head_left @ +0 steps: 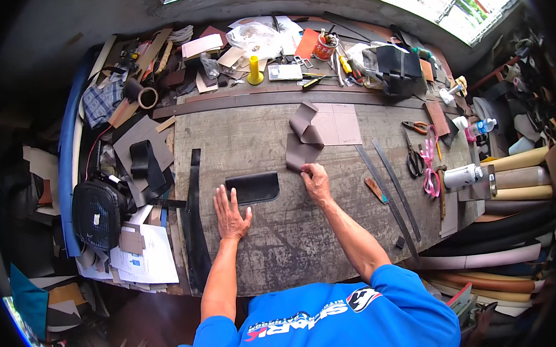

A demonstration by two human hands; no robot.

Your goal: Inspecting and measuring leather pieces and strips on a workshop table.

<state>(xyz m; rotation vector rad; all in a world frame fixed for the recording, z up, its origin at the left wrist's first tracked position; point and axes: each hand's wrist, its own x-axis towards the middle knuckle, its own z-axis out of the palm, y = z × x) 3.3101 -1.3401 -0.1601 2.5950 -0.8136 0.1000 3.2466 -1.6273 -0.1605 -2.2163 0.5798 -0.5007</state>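
Observation:
My left hand (232, 217) lies flat on the worn wooden worktop with its fingers spread, the fingertips beside a black leather piece (253, 187) that has rounded lower corners. At the near end of a curled grey-brown leather strip (303, 154), my right hand (317, 185) has its fingers closed in a pinch on the edge. The strip bends and folds over itself toward the far side. Touching or close to it is a flat pinkish-brown sheet (340, 124) with faint lines. A long black leather strip (195, 220) runs along the left of the worktop.
Two narrow dark strips (398, 188) and a small knife-like tool (376, 190) lie on the right. Beyond them are scissors (413, 159), pliers (415, 127), a hammer (443, 192) and a white bottle (463, 175). Leather scraps and a yellow holder (254, 72) crowd the back; a black basket (99, 215) stands left.

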